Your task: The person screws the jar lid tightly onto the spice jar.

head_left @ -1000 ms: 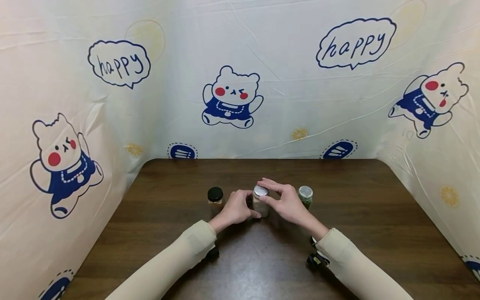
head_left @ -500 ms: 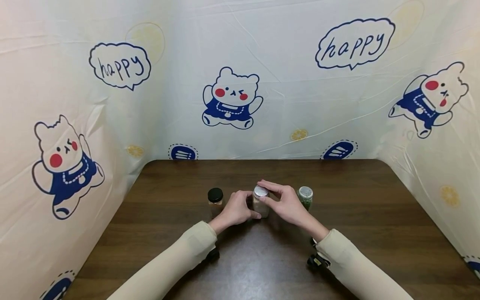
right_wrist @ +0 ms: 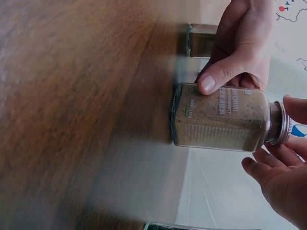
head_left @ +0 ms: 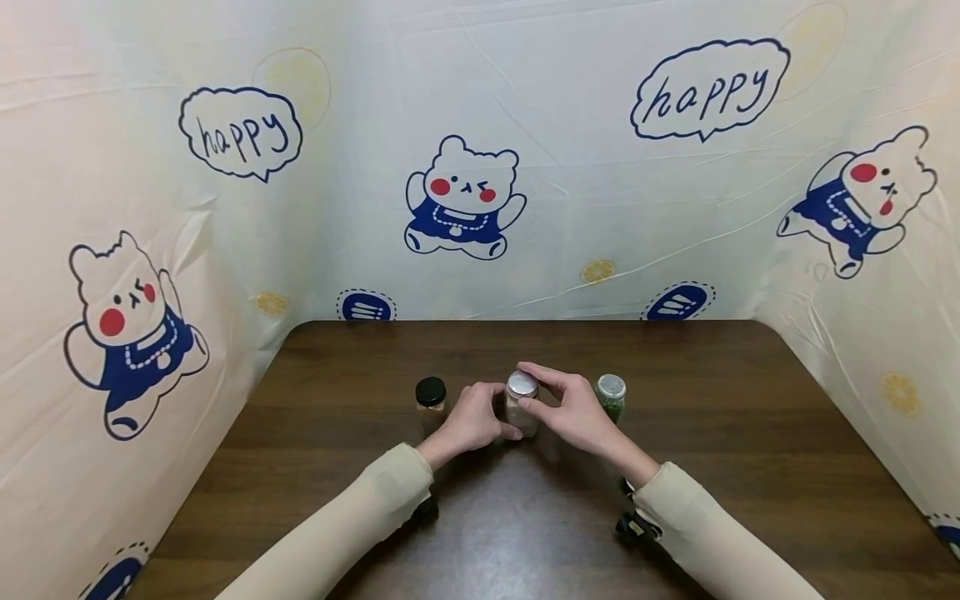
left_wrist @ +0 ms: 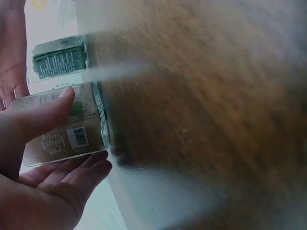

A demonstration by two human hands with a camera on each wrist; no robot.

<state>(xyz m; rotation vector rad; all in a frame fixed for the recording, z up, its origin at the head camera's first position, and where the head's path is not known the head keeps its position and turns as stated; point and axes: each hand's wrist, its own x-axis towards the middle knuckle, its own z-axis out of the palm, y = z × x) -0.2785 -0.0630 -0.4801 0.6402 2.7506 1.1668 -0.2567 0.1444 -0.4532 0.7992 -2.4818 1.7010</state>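
A square glass spice jar [head_left: 525, 419] stands upright on the table, filled with brownish-grey powder. My left hand [head_left: 472, 418] holds its body low down, the thumb on the near side, as the right wrist view shows. My right hand [head_left: 576, 410] pinches the silver screw lid [head_left: 522, 383] between thumb and fingers. In the right wrist view the lid [right_wrist: 284, 123] sits on the neck of the jar [right_wrist: 220, 120]. Printed text and a barcode show on the jar [left_wrist: 88, 120] in the left wrist view.
A jar with a black lid [head_left: 431, 391] stands left of my left hand, partly hidden by it. Right of my right hand is a jar of green flakes [head_left: 611, 395] with a silver lid. A printed cloth [head_left: 555, 208] hangs behind the brown wooden table [head_left: 712, 375].
My right thumb and fingers have shifted slightly around the lid. The left hand and the jar stay in place, and the head view has tilted a little.
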